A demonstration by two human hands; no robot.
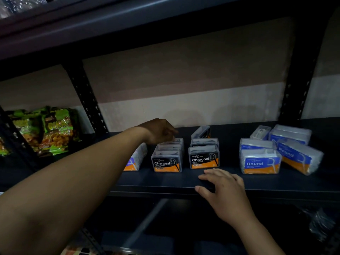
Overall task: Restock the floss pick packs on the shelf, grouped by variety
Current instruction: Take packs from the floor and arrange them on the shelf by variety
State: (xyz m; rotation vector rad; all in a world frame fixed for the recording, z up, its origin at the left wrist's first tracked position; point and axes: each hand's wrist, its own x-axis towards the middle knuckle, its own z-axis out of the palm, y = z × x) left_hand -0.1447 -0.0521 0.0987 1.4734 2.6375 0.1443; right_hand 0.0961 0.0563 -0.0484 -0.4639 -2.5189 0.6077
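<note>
Charcoal packs (166, 162) lined in two rows on the shelf (165, 183), Round packs (260, 162) grouped at 3 o'clock of them, left hand (161, 131) held over the left row's rear, fingers bent down, grip cannot be told, right hand (222, 188) laid flat with fingers spread on the shelf edge at 5 o'clock.

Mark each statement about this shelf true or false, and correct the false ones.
1. The right hand rests open on the front edge of the shelf. True.
2. The left hand reaches to the back of the left row of Charcoal packs. True.
3. The Round packs stand to the left of the Charcoal packs. False: they stand to the right of them.
4. The snack bags sit among the Round packs. False: they are far to the left, past the shelf's upright post.
</note>
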